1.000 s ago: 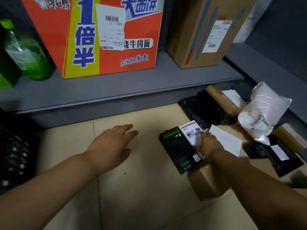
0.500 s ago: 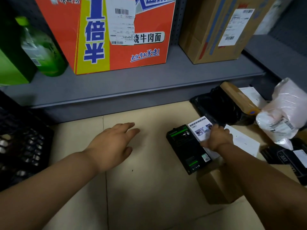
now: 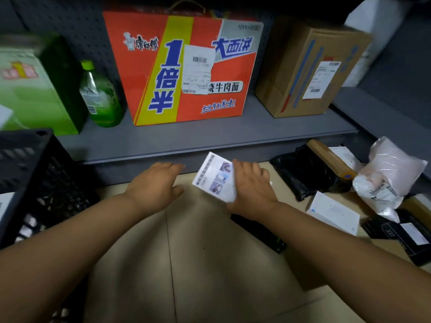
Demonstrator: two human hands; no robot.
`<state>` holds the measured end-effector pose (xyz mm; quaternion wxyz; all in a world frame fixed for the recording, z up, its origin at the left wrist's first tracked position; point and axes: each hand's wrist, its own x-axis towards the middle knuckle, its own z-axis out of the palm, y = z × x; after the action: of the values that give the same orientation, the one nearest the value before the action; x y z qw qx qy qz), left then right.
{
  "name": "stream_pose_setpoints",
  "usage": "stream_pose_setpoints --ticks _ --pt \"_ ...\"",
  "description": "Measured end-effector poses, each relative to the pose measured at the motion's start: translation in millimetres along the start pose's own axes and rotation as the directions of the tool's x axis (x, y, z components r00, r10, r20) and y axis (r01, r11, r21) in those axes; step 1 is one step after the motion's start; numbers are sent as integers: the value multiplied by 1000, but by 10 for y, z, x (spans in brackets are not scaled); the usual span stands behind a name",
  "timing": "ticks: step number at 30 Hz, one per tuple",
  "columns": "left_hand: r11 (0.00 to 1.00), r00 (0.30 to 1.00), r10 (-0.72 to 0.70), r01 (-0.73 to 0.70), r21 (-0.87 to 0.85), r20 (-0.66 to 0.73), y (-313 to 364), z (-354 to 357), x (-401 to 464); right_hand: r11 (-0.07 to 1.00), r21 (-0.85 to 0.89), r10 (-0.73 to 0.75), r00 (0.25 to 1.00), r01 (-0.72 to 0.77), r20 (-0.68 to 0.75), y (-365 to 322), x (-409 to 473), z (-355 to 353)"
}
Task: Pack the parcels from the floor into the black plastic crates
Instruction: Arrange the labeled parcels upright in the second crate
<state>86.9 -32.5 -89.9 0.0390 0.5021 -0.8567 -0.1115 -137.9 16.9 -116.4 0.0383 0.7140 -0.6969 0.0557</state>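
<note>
Head view. Since 0.5 s ago the small white box has left the black flat box it lay on and is now raised off the floor; the camera has swung left, bringing the black plastic crate further into frame.

Right hand: fingers curled over the white box's right edge, gripping it. Box is thin, rectangular, glossy card with printed photo panels on the visible face. Long axis runs from near-right to far-left; the face tilts toward the camera, far end pointing at the shelf edge.

Left hand: fingers extended and relaxed, palm down, holding nothing, just left of the white box, not touching it.

Crate: at far left on the floor, rigid lattice walls; contents too dark to tell.

Other parcels on the floor at right: 1 crumpled black poly bag, 1 long brown carton leaning on it, 1 soft translucent white bag, 1 flat white envelope, 1 black box with label.

Grey metal shelf carries 1 orange printed carton, 1 brown corrugated carton, 1 green bottle.
</note>
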Motion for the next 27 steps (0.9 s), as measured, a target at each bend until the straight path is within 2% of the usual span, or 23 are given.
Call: stream_pose_setpoints --ticks 3,5,9,10,14,17,19,20,21,23,25,27 --pt "963 989 -143 131 -235 -38 -174 -205 -93 990 -39 -139 989 137 -45 -429 18 -231" --pt "873 970 -242 213 -438 -10 -319 -344 -173 977 -53 -211 975 208 -66 -683 27 -389" --pt "501 941 -311 279 -819 131 -649 -575 -365 950 -32 -311 946 309 -95 -1104 76 -619" --pt "453 944 -301 269 -850 139 -736 -621 -416 944 -29 -329 939 328 -104 -1197 95 -661" --pt "405 953 -287 209 -890 94 -997 -838 -581 926 -35 -377 920 376 -102 -1509 210 -832" --pt "383 946 -321 160 -910 31 -1152 -1005 -667 959 86 -265 961 271 -78 -1641 356 -989" --pt "390 929 -369 150 -908 -5 -1254 -1086 -717 983 169 -53 991 73 -122 -1678 469 -1070" --pt "386 916 -400 149 -911 -19 -1300 -1120 -737 963 264 93 990 -61 -111 -1682 526 -1084" --pt "382 905 -425 147 -912 -32 -1343 -1150 -755 893 405 238 970 -196 -54 -1690 580 -1082" --pt "361 892 -450 136 -922 -45 -1405 -1183 -776 645 662 398 907 -382 136 -1746 629 -1062" --pt "341 896 -441 117 -933 -49 -1416 -1203 -795 413 783 440 855 -466 277 -1822 645 -1026" --pt "360 906 -416 82 -929 -82 -1389 -1224 -820 279 830 441 832 -483 337 -1902 634 -1020"
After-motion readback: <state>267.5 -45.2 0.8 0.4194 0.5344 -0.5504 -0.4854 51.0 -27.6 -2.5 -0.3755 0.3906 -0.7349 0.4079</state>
